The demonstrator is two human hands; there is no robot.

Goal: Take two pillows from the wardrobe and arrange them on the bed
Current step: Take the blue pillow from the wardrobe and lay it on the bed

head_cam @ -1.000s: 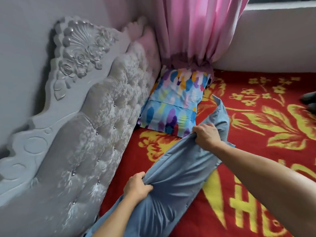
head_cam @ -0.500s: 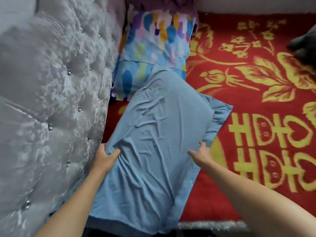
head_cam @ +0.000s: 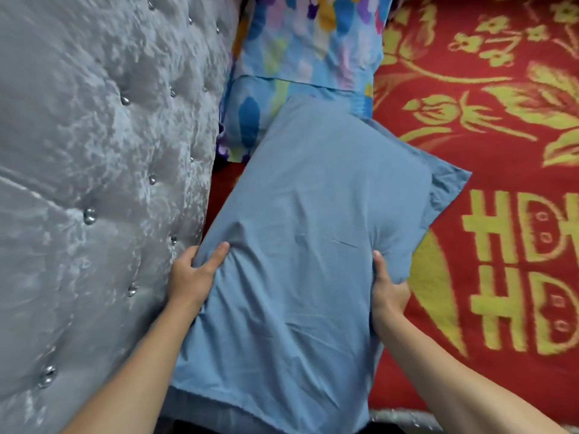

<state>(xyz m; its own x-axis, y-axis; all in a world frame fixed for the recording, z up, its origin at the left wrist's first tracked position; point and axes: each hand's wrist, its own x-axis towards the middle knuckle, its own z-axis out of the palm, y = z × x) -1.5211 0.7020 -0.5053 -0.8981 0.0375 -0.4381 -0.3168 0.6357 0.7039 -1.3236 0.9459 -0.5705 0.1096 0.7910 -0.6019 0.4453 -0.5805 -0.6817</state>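
- A grey tufted headboard fills the left side, its crushed-velvet padding studded with shiny buttons.
- A red bedspread with yellow flowers and characters covers the right side.
- A silvery strip edges the bedspread's near edge.

bedspread | yellow double-happiness sign, woven, partly cut off | no other text

A single head-worn view looks steeply down and forward, close over the bed; the headboard fills nine o'clock; forearms enter from six o'clock; no second view.
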